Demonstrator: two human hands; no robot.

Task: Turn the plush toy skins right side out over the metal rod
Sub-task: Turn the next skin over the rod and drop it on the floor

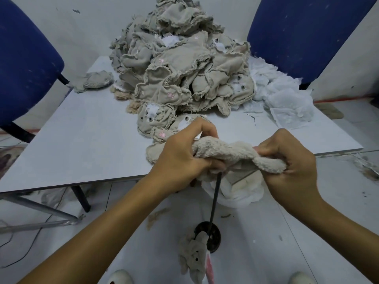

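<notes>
Just off the near edge of the counter (82,144), both hands work a fuzzy plush skin (229,154) over the top of the black metal rod (215,199). The left hand (180,158) has its fingers (205,130) curled tight round the left end of the skin, thumb tucked underneath where the rod enters the cloth. The right hand (291,160) grips the right end, a furry limb bunched in its closed fingers. Between them the skin sags in a short arc, fur side out on top, with white lining hanging below.

The rod runs down at a slight slant to a round dark base (211,236) on the floor, between the person's two white shoes. A finished grey toy (194,257) lies against that base, partly over it.

On the counter a tall pile of inside-out skins (180,74) fills the far middle, its front spilling almost to the near edge behind the left hand. White netting (279,99) spreads to the right of the pile, reaching the counter's right side. Bare counter lies to the left of the pile, and one loose skin (96,80) sits near the far left edge. Two blue chairs (26,64) flank the counter. Floor to the right of the rod is open tile with scraps.
</notes>
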